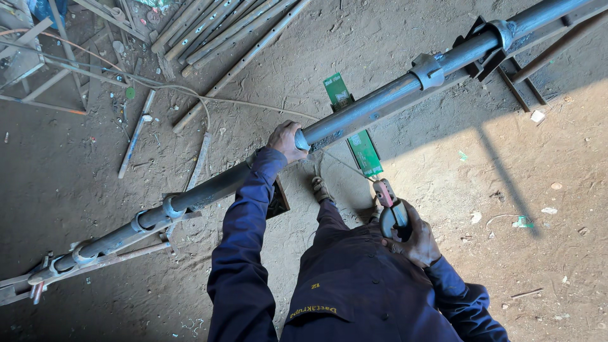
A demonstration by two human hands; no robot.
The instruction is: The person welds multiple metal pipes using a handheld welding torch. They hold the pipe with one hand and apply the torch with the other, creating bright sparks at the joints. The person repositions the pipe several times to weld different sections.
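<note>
Dirt floor (443,190); left hand (285,140) grips steel pipe (380,104), right hand (415,240) clasps welding holder (387,201).

A long grey steel pipe (380,104) with collar fittings runs diagonally above the dirt floor (557,158), resting on metal stands, while a red-tipped electrode holder (389,206) points up just below the pipe's middle.

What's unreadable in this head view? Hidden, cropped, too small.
- Long grey pipe: both ends cut off by frame edges.
- Tool's working tip in right hand: too small to identify.
- Left hand palm: hidden against the pipe.
- Green package: middle hidden behind the pipe.
</note>
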